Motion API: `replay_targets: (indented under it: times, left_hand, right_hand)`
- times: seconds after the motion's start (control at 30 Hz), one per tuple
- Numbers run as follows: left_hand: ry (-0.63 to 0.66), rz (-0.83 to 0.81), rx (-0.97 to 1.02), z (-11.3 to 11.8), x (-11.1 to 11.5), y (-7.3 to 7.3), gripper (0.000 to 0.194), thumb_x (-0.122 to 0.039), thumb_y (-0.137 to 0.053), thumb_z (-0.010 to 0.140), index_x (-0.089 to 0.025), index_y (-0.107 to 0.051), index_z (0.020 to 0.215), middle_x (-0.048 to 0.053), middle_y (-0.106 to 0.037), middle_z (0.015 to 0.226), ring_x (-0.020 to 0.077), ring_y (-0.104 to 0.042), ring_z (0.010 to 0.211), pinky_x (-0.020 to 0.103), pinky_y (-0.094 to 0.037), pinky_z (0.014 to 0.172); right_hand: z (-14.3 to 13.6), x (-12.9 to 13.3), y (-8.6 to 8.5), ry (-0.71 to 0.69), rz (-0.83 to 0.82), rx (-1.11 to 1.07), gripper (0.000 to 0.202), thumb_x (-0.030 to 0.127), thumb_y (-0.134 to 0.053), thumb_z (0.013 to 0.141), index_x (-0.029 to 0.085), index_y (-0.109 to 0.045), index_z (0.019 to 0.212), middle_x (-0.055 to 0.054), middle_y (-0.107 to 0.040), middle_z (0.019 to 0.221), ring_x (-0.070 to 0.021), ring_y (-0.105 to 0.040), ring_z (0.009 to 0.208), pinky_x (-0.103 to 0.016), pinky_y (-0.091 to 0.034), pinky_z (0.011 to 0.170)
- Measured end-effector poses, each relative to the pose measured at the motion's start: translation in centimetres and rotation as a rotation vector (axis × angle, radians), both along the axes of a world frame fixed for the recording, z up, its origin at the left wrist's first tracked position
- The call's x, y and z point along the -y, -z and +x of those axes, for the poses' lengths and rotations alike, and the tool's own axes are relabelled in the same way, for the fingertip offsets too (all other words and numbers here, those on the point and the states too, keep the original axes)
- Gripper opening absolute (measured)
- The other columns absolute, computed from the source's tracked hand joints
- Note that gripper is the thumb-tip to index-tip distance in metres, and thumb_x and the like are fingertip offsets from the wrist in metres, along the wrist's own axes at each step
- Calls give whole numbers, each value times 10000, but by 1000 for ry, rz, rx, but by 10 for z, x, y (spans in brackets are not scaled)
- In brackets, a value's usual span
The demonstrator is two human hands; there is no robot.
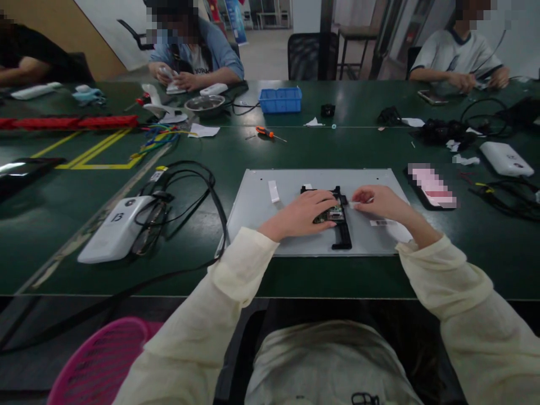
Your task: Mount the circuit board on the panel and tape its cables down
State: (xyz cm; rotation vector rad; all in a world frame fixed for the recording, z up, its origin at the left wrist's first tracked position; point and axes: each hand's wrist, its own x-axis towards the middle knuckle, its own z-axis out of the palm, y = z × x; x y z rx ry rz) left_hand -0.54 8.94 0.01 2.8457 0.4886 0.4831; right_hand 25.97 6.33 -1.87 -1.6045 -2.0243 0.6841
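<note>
My left hand (pixel 304 212) lies over a black plastic frame with a green circuit board (pixel 333 214), thumb and fingers spanning the board. The frame (pixel 343 233) rests on a flat grey panel (pixel 253 225) on the table. Just right of the frame, my right hand (pixel 377 201) has its thumb and fingertips pinched together, with a small white piece (pixel 352 206) at their tips; its kind is too small to tell. A white strip (pixel 274 191) lies on the panel left of the frame, and a barcode label (pixel 378 223) is below my right hand.
A white power bank (pixel 116 228) with black cables (pixel 211 197) lies left of the panel; a phone (pixel 432 187) lies right. Farther back are an orange screwdriver (pixel 270 134), a blue basket (pixel 280 100) and a metal bowl (pixel 205 104). Several people sit across the table.
</note>
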Motion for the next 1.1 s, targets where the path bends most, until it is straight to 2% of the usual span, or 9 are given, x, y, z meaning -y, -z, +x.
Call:
replay_targets:
  times: [0.17, 0.37, 0.6, 0.73, 0.9, 1.03, 1.1]
  left_hand:
    - [15, -8, -42, 0, -2, 3, 420, -356, -514, 921, -181, -491, 1303, 124, -544, 1307, 242, -504, 1219, 423, -383, 1051]
    - [15, 20, -85, 1, 0, 2, 427, -354, -489, 933, -170, -473, 1319, 128, -538, 1307, 239, -507, 1206, 407, -385, 1037]
    - [18, 117, -112, 5, 7, 2, 474, -357, -484, 937, -183, -413, 1372, 137, -470, 1389, 264, -445, 1276, 423, -353, 1045]
    - [32, 153, -139, 9, 11, 2, 478, -360, -470, 946, -185, -395, 1384, 130, -492, 1364, 254, -452, 1262, 409, -349, 1042]
    - [47, 193, -171, 10, 13, 2, 508, -362, -452, 957, -209, -335, 1427, 126, -508, 1330, 246, -458, 1247, 395, -363, 1022]
    - [42, 223, -183, 11, 14, 0, 429, -344, -440, 962, -224, -411, 1373, 120, -501, 1323, 251, -452, 1251, 398, -363, 1027]
    - [28, 216, -185, 12, 15, 0, 386, -331, -436, 963, -223, -448, 1333, 114, -497, 1325, 249, -457, 1244, 398, -364, 1028]
  right_hand:
    - [-1, 4, -5, 4, -48, -85, 222, 340, -682, 709, 213, -712, 888, -22, -685, 766, -178, -622, 722, -323, -480, 699]
    - [0, 7, -10, -5, -280, -342, 232, 369, -713, 715, 203, -734, 875, -51, -731, 849, -190, -663, 799, -328, -498, 745]
    - [-2, 10, -14, -43, -483, -420, 249, 335, -734, 704, 206, -739, 918, -49, -721, 850, -162, -652, 754, -254, -488, 591]
    - [-7, 12, -15, -13, -484, -419, 224, 325, -740, 698, 200, -732, 883, -51, -717, 858, -149, -656, 737, -239, -499, 591]
    - [-13, 12, -13, 6, -430, -355, 199, 328, -725, 717, 189, -714, 860, -45, -711, 770, -139, -643, 660, -243, -494, 569]
    - [-17, 11, -11, -56, -357, -322, 173, 288, -707, 723, 182, -702, 860, -40, -713, 752, -147, -654, 670, -272, -516, 668]
    - [-18, 10, -10, -59, -331, -298, 171, 285, -694, 726, 178, -696, 860, -37, -710, 748, -145, -649, 644, -278, -512, 669]
